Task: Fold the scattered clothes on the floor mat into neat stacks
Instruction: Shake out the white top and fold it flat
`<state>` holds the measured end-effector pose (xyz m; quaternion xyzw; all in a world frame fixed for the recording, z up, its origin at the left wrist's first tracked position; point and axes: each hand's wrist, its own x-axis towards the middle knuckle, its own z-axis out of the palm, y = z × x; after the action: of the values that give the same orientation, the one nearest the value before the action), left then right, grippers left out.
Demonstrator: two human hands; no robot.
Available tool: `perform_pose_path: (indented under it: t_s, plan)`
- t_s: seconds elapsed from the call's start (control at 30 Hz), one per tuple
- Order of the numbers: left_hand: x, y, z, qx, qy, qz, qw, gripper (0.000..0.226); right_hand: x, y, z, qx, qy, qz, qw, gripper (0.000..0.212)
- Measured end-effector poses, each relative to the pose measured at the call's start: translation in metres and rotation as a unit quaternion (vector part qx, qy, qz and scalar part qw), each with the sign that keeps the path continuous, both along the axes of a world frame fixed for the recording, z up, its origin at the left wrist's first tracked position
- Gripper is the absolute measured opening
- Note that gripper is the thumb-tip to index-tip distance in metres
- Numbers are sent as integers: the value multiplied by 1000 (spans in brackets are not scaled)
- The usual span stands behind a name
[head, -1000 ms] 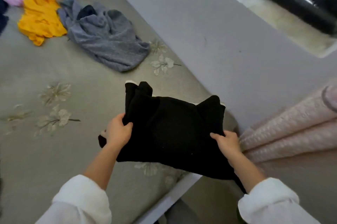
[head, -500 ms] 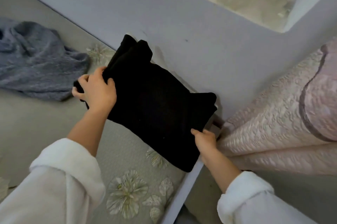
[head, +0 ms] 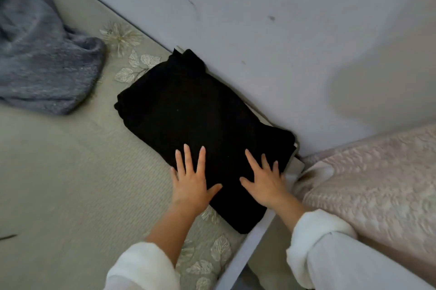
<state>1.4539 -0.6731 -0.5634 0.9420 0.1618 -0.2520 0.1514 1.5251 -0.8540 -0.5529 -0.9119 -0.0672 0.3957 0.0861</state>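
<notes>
Fingers (head: pixel 187 157) of both hands lay straight and spread, gripping nothing: the left hand (head: pixel 192 181) and the right hand (head: pixel 265 183) pressed flat on the near end of the folded black garment (head: pixel 188 113). That garment lay on the floor mat (head: pixel 59 171), in the mat's corner, with its far edge touching the foot of the wall (head: pixel 259 18). A crumpled grey garment (head: pixel 40 54) lay unfolded further along the wall, apart from the black one. The risk seemed to lie in the placing. One corner of the black fold overhung the mat's white edge strip (head: pixel 245 249), so it could slump off, or the layers could slide open when the palms lifted, and the wall could ruck the far edge. Black cloth swallowed its own creases, so the number of layers, or whether anything lay beneath, could not be told. Both the grey garment and the pink quilted bedding (head: pixel 377 183) by the wall were cut off at the frame's edge.
</notes>
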Motion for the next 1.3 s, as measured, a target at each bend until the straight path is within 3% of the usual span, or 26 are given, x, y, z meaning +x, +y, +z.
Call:
perform_pose_path:
  t_s: [0.13, 0.2, 0.27, 0.37, 0.47, 0.63, 0.77, 0.97, 1.1, 1.3]
  plan:
    - [4, 0, -8, 28, 28, -26, 999, 107, -6, -4, -17, -76, 45, 51, 995, 76]
    - [9, 4, -8, 0, 45, -26, 999, 106, -3, 7, -14, -82, 59, 36, 994, 78]
    - [12, 11, -1, -57, 36, -9, 998, 98, -2, 20, -4, -93, 15, 35, 995, 77]
    - [-4, 26, 14, -153, -113, 95, 977, 65, -16, 36, 15, -52, -147, 57, 986, 71]
    - [-53, 38, 30, -150, -225, 215, 938, 45, -47, 55, 26, 50, -231, 107, 966, 64]
    - [-179, 51, 33, -132, -178, 359, 907, 39, -126, 103, 29, 122, -159, 260, 944, 61]
    - [-288, 62, 30, -125, -115, 485, 858, 36, -205, 143, 26, 116, -78, 281, 949, 61]
    - [-463, 73, 28, -128, -27, 546, 827, 39, -336, 187, 24, 74, -31, 331, 940, 57]
    - [-574, 92, 29, -78, -17, 588, 805, 40, -433, 226, 15, 69, 2, 367, 928, 57]
    - [-718, 125, 32, -24, -22, 700, 713, 51, -577, 289, 1, 74, 63, 463, 881, 52]
